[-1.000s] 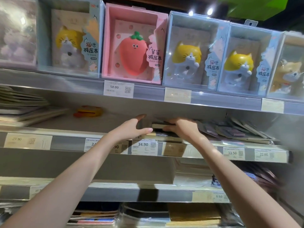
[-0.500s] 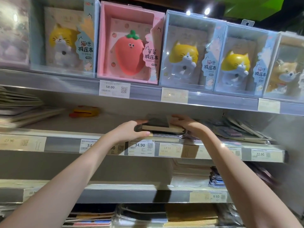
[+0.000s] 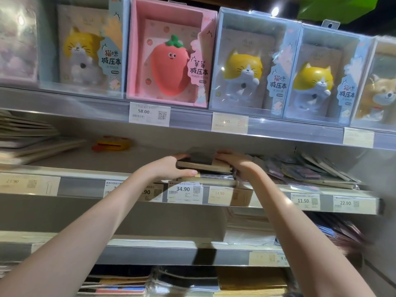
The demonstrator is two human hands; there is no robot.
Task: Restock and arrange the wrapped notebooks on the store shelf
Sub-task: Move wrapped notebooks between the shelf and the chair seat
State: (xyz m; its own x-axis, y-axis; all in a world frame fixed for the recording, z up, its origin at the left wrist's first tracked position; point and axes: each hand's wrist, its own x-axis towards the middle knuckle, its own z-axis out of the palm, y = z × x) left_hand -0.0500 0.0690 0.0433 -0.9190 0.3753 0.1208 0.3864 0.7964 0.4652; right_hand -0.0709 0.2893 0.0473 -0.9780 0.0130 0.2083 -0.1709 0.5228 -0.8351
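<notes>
A dark-covered wrapped notebook (image 3: 201, 160) with cream page edges lies on top of a small stack of notebooks (image 3: 214, 179) on the middle shelf (image 3: 81, 185), above the 34.90 price tag. My left hand (image 3: 169, 168) grips its left end, thumb along the front edge. My right hand (image 3: 237, 162) holds its right end, fingers curled over the top. The notebook sits slightly raised and tilted between both hands.
Boxed cat and strawberry squishy notebooks (image 3: 169, 54) line the top shelf. Thin notebooks (image 3: 27, 138) are stacked at the middle shelf's left, a yellow item (image 3: 112, 143) behind them, fanned wrapped booklets (image 3: 308, 170) at right. More stacks (image 3: 184, 281) fill the lower shelves.
Both hands lifted a dark notebook from the stack and now hold it slightly raised. The camera moved closer and a bit left.
</notes>
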